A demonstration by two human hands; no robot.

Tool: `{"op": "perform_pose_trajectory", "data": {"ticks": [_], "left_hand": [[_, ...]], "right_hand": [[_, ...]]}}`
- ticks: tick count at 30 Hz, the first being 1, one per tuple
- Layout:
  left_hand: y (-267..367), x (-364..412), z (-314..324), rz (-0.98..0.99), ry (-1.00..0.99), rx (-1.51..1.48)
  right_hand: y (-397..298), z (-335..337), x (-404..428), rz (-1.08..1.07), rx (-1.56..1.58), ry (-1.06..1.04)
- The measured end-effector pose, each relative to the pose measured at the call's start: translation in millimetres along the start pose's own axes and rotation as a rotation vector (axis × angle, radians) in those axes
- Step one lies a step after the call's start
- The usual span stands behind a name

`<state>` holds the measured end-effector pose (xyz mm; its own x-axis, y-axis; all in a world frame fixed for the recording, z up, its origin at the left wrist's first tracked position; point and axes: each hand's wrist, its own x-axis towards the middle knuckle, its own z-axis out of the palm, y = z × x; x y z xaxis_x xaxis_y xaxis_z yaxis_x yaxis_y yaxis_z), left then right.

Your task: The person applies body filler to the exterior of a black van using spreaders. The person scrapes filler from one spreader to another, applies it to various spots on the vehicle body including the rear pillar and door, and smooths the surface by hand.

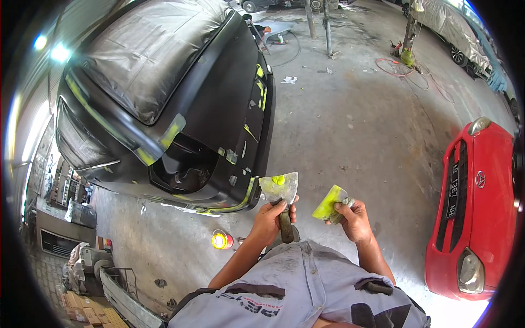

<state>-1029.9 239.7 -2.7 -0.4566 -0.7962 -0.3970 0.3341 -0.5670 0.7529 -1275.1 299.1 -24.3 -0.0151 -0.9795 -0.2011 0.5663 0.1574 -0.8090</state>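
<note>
My left hand (272, 219) grips the dark handle of a putty knife (283, 189), its wide blade pointing away from me. A small dab of yellow-green body filler (278, 180) sits on that blade. In my right hand (353, 220) is a second flat spreader (332, 203), tilted, its face smeared with the same yellow-green filler. The two tools are apart, held in front of my waist. Ahead and to the left stands a dark car body (213, 106) with yellow-green filler patches along its edges. Its window is masked with a grey sheet (164, 45).
An open red and yellow can (222, 239) stands on the concrete floor (328, 143) left of me. A red car (471, 205) is at the right. Beyond are metal posts (327, 28), a red hose (387, 67), a covered car (455, 30) and a crouching person (258, 28). Cardboard (88, 309) lies lower left.
</note>
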Motion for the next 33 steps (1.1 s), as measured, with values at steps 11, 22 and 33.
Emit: {"op": "perform_pose_trajectory", "data": {"ticks": [11, 22, 33], "left_hand": [[20, 101, 1, -0.039, 0.066, -0.040], [91, 282, 10, -0.058, -0.218, -0.211], [106, 403, 29, 0.122, -0.151, -0.316]], "right_hand": [[-21, -24, 96, 0.032, 0.020, 0.010], [-73, -44, 255, 0.004, 0.061, 0.037], [-82, -75, 385, 0.194, 0.150, -0.127]]}}
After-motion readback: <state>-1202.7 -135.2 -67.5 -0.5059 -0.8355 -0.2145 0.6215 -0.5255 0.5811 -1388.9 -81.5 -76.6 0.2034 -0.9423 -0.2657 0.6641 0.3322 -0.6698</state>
